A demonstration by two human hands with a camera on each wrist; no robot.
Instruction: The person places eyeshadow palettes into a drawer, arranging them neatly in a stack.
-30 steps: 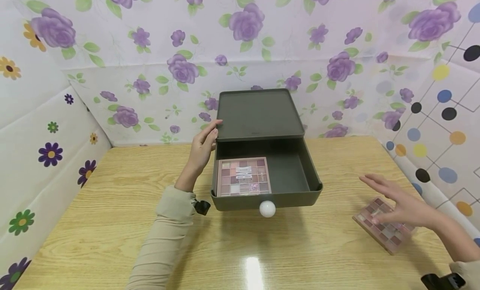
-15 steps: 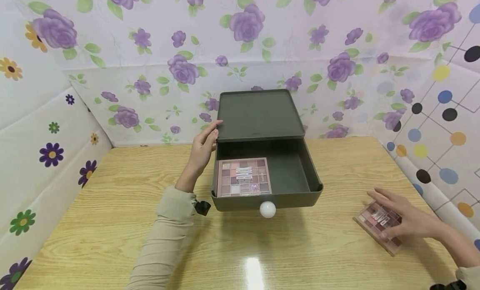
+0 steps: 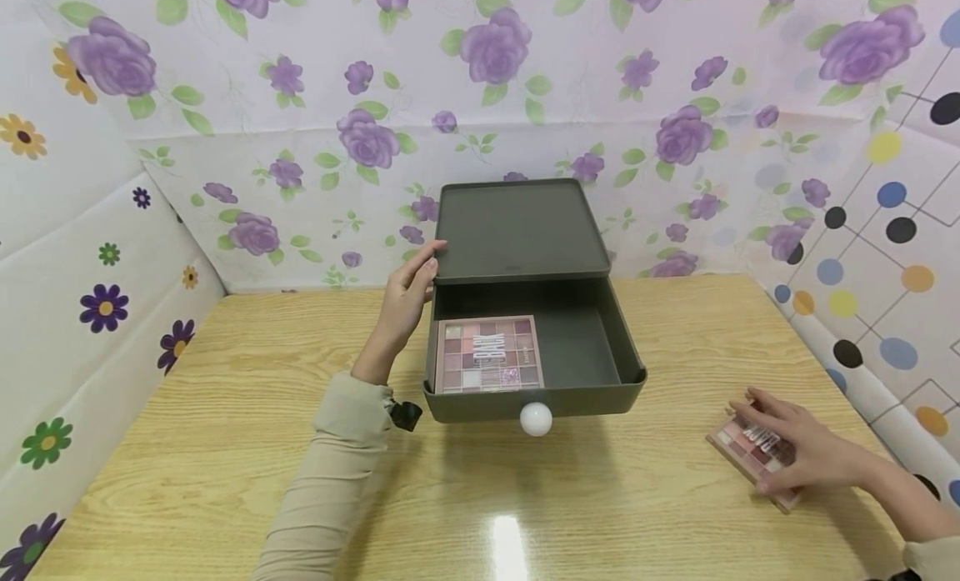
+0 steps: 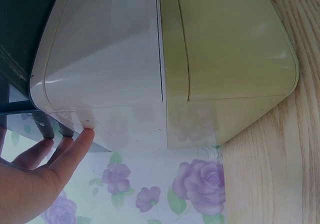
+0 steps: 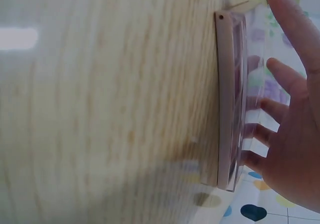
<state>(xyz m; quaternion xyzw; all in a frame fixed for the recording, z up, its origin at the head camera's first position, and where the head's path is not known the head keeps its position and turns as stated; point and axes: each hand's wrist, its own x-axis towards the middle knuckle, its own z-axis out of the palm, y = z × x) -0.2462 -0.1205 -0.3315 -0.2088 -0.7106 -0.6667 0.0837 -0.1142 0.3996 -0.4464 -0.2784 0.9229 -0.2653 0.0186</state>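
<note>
A drawer organizer (image 3: pixel 521 231) stands mid-table, its dark grey top drawer (image 3: pixel 588 348) pulled out, with a round white knob (image 3: pixel 536 418). Inside the drawer, on the left, lies an eyeshadow palette (image 3: pixel 487 353). My left hand (image 3: pixel 405 302) rests its fingertips on the organizer's left side near the top; in the left wrist view the fingers touch the wall by the white tier (image 4: pixel 107 49). On the right, my right hand (image 3: pixel 806 448) spreads over a second eyeshadow palette (image 5: pixel 226 99) lying on the table. Its fingers are at the clear lid; the thumb stands apart from them.
A pale wooden table (image 3: pixel 285 381) carries everything. The organizer's yellow tier (image 4: pixel 235 44) sits beneath the white one. Flowered cloth (image 3: pixel 300 81) hangs behind, and a dotted cloth (image 3: pixel 900 256) borders the right side.
My right hand has come down and slightly toward the front over the palette on the table, its fingers closer to it. The left hand, organizer and drawer stay where they were.
</note>
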